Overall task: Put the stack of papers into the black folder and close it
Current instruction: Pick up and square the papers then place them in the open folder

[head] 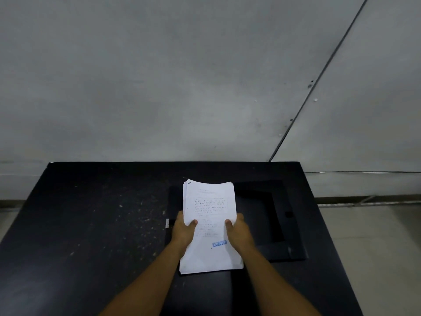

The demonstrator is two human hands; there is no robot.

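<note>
Two bare hands hold one white stack of printed papers [209,224] above the black desk [91,224]. The left grip [184,231] and the right grip [239,233] are each clamped on a side edge, thumbs on top. One open black folder [273,215] lies flat beneath and behind the stack. One grey wall [182,76] stands farthest.

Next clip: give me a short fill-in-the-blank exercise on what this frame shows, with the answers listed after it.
1. The stack of papers is gripped by ____ hands, the left hand and the right hand, one on each side.
2. The blue stamp on the top sheet reads ____.
3. The black folder on the table lies ____, not closed.

Missing words: both; REJECTED; open
</note>
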